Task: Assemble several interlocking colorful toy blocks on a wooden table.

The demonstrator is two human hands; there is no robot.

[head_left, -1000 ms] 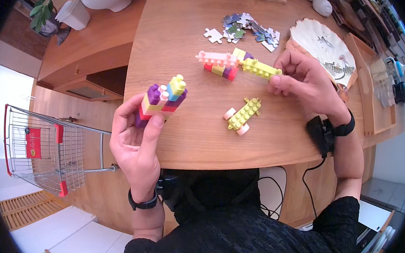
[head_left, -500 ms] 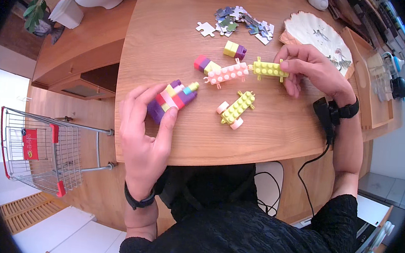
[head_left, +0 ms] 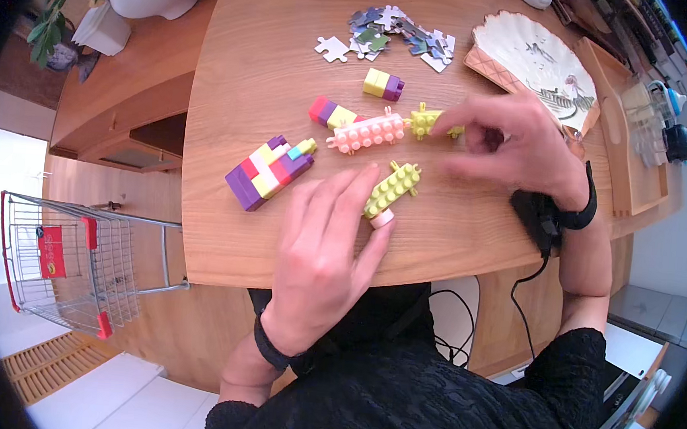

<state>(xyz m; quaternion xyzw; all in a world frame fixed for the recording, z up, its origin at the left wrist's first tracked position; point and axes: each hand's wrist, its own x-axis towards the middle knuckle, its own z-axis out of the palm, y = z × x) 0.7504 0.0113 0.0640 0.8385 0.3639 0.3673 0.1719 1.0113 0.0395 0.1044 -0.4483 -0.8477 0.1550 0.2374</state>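
Note:
My left hand (head_left: 317, 241) curls round the near end of a yellow-green toy car base (head_left: 394, 189), its thumb by a pink wheel (head_left: 382, 218); the other wheel is hidden behind the fingers. Blurred by motion, my right hand (head_left: 507, 139) has thumb and fingers apart, holding nothing visible. Its fingertips partly cover a second yellow-green studded base (head_left: 423, 122), linked to a pink studded base (head_left: 370, 131). Left of my left hand lies a cluster of joined purple, red, yellow and white building blocks (head_left: 268, 173).
Farther back lie a yellow and purple block (head_left: 383, 84), a red, purple and yellow block row (head_left: 331, 112) and a heap of puzzle pieces (head_left: 390, 34). A shell-shaped plate (head_left: 525, 55) and a wooden tray (head_left: 619, 147) stand right. A black cabled device (head_left: 533, 217) is near my right wrist.
My left hand has left the block cluster and moved right to the wheeled yellow-green base. My right hand has let go of the other yellow-green base, which stays linked to the pink one.

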